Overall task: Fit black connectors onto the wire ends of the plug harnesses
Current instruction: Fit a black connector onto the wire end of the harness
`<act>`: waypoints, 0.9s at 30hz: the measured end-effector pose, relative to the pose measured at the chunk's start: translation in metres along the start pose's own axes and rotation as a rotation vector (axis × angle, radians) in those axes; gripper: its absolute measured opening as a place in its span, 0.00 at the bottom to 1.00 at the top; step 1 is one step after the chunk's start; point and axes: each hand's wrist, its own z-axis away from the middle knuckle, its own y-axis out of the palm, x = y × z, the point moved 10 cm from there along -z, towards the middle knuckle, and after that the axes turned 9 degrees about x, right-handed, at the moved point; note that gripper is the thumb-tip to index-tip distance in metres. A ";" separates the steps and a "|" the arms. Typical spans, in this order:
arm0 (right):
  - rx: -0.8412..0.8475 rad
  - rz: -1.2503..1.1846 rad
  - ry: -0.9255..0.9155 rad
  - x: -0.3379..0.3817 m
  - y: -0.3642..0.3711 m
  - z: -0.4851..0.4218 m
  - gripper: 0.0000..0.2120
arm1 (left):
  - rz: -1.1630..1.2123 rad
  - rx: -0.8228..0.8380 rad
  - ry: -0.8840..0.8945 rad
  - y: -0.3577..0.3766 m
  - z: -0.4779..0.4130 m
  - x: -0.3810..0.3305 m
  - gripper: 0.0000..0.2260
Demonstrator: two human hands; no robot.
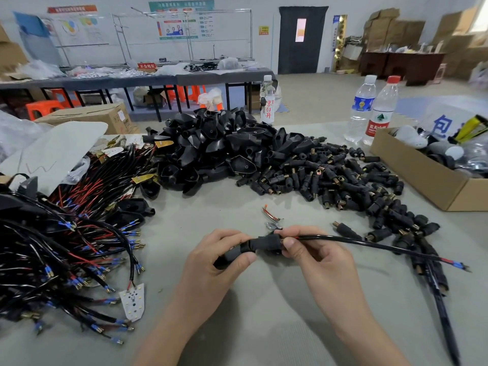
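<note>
In the head view the left hand [221, 250] grips a black connector [253, 245] and the right hand [314, 249] pinches the cable [356, 240] at its mouth, so this fitting looks midway. Most work seems left: a heap of harnesses [66, 233] lies left, and loose connectors [343, 180] are piled beyond the hands. A few cables [439, 302] at the right may be finished (hard to tell). The open cardboard box [417, 178] holds bagged grey and black parts, and two bottles [381, 114] hold water
</note>
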 end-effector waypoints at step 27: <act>0.030 0.070 -0.040 0.010 -0.002 0.003 0.12 | 0.092 -0.062 0.010 -0.004 0.004 -0.013 0.09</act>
